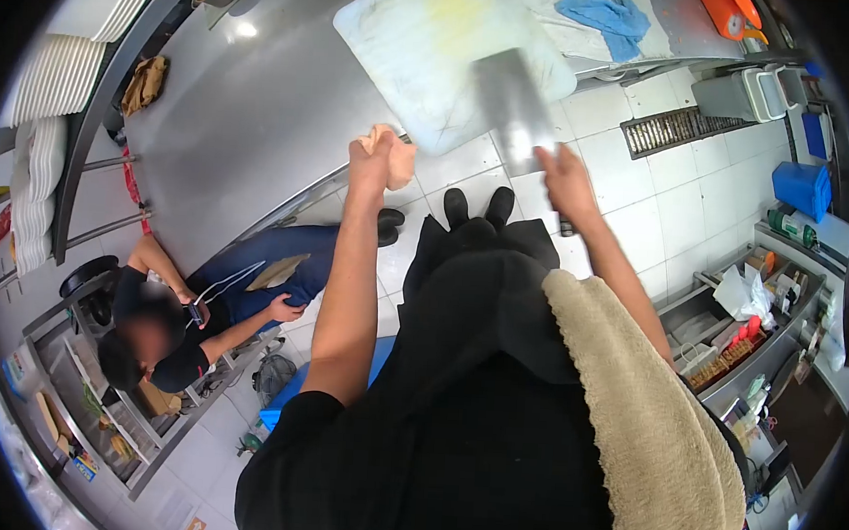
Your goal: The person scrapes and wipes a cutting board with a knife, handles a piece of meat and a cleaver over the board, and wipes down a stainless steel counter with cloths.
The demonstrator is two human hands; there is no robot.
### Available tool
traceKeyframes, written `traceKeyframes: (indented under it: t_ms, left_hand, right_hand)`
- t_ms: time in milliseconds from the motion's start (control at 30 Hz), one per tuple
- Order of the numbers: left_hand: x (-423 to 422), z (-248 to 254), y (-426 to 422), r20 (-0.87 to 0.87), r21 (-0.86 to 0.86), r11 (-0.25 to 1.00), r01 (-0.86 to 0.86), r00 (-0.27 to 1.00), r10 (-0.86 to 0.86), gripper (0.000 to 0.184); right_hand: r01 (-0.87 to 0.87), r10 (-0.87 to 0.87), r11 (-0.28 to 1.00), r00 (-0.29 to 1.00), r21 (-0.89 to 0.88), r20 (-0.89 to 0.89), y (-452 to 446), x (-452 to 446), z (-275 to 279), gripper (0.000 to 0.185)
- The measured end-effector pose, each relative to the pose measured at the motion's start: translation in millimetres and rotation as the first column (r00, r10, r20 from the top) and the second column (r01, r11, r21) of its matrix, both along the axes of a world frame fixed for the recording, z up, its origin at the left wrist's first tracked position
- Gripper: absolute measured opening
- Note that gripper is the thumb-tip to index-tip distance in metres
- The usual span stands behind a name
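My right hand (565, 184) is closed round a cleaver (511, 106), whose broad metal blade points away from me over the near right part of the white cutting board (397, 52). Its dark handle end shows below the hand. Closed at the board's near left corner, my left hand (370, 161) grips a crumpled, pale peach-coloured cloth (401, 163). A yellowish stain marks the board's far part. Whether the blade touches the board is hard to tell.
The board lies on a steel counter (262, 74). A blue cloth (610, 23) lies beyond it on the right. Stacked white plates (65, 78) stand at left. Another person (201, 320) is at lower left, holding a phone. A floor drain (676, 129) is at right.
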State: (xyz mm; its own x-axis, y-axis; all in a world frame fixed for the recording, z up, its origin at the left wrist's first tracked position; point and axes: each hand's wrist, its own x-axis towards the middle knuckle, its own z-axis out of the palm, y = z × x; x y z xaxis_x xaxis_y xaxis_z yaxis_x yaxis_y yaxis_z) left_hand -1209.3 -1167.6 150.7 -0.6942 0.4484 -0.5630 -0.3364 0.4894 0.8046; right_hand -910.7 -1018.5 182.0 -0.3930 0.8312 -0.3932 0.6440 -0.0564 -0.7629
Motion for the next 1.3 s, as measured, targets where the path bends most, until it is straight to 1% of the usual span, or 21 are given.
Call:
traceKeyframes:
  t_ms: [67,133,267,300,333,400,467,567,667,700,767,800,867,900,1000,1033,1100,1133,1200,1267,1300]
  left_hand:
    - [13,-12,-3,0.003,0.084,0.996,0.006,1.000,-0.006,0.051]
    - [24,-28,-6,0.019,0.154,0.988,-0.010,1.000,0.007,0.047]
    - [40,-43,0,0.060,0.238,0.970,-0.058,0.997,0.045,0.044]
    - [42,-41,0,0.063,0.249,0.967,-0.061,0.997,0.047,0.043]
    - [43,-37,2,0.090,0.250,0.964,-0.088,0.994,0.068,0.042]
    - [46,-32,4,0.147,0.252,0.958,-0.140,0.984,0.105,0.040]
    - [45,-38,1,0.199,0.300,0.936,-0.182,0.972,0.125,0.038]
    - [46,-38,-2,0.290,0.326,0.912,-0.247,0.945,0.152,0.036]
    - [48,-33,-2,0.313,0.359,0.898,-0.255,0.939,0.142,0.035]
    - [49,-32,-3,0.308,0.373,0.895,-0.244,0.943,0.129,0.035]
    - [46,-42,-3,0.294,0.360,0.907,-0.220,0.949,0.114,0.044]
    - [46,-45,-2,0.287,0.353,0.913,-0.204,0.952,0.101,0.048]
    - [48,-40,-1,0.269,0.343,0.919,-0.193,0.958,0.101,0.049]
    - [48,-37,0,0.256,0.342,0.921,-0.185,0.962,0.098,0.049]
    - [54,-26,2,0.256,0.317,0.926,-0.206,0.959,0.126,0.047]
    - [52,-32,-2,0.240,0.331,0.926,-0.183,0.965,0.105,0.047]
    - [48,-35,-5,0.210,0.364,0.921,-0.137,0.976,0.062,0.046]
    - [49,-31,-4,0.167,0.318,0.936,-0.150,0.981,0.100,0.046]
    - [50,-19,-5,0.074,0.216,0.957,-0.196,0.980,0.184,0.047]
    - [45,-10,2,-0.053,0.206,0.962,-0.178,0.980,0.193,0.047]
    - [41,-9,6,-0.116,0.202,0.964,-0.173,0.973,0.199,0.048]
  right_hand:
    - [0.213,-0.208,0.969,0.977,-0.125,0.054,19,35,2,0.034]
    - [0.297,-0.297,0.943,0.955,-0.149,0.022,30,62,-4,0.033]
    - [0.332,-0.332,0.931,0.943,-0.154,0.030,13,65,-21,0.039]
    - [0.277,-0.268,0.953,0.959,-0.125,0.090,2,60,-23,0.040]
    - [0.143,-0.143,0.990,0.981,0.012,0.133,-10,56,-37,0.044]
    - [-0.027,0.016,0.987,0.997,0.157,0.075,-41,46,-50,0.046]
    - [-0.138,0.153,0.986,0.968,-0.089,0.198,-47,17,3,0.043]
    - [-0.106,0.106,0.994,0.989,-0.007,0.108,-31,32,-18,0.042]
    - [0.103,-0.098,0.994,0.988,-0.034,0.117,-13,47,-43,0.041]
    - [0.088,-0.087,0.996,0.992,-0.014,0.089,-20,43,-46,0.040]
    - [0.008,-0.009,0.999,1.000,0.046,0.017,-42,27,-43,0.039]
    - [-0.059,0.059,0.998,0.998,0.021,0.004,-54,12,-28,0.038]
    - [-0.213,0.211,0.977,0.976,0.024,0.044,-77,-5,-42,0.041]
    - [-0.241,0.241,0.971,0.970,-0.006,0.038,-82,-17,-27,0.040]
    - [-0.334,0.334,0.943,0.943,0.001,-0.019,-81,-28,-26,0.036]
    - [-0.374,0.375,0.927,0.927,-0.030,0.011,-81,-29,-22,0.037]
    - [-0.405,0.405,0.914,0.914,0.014,-0.003,-72,-25,-15,0.038]
    - [-0.424,0.425,0.905,0.905,0.031,-0.009,-68,-22,-12,0.038]
    - [-0.293,0.295,0.954,0.955,0.058,-0.029,-54,-8,-9,0.038]
    - [-0.113,0.114,0.993,0.992,0.028,-0.052,-29,13,-15,0.036]
    - [-0.028,0.028,1.000,1.000,0.013,0.011,-10,25,-19,0.039]
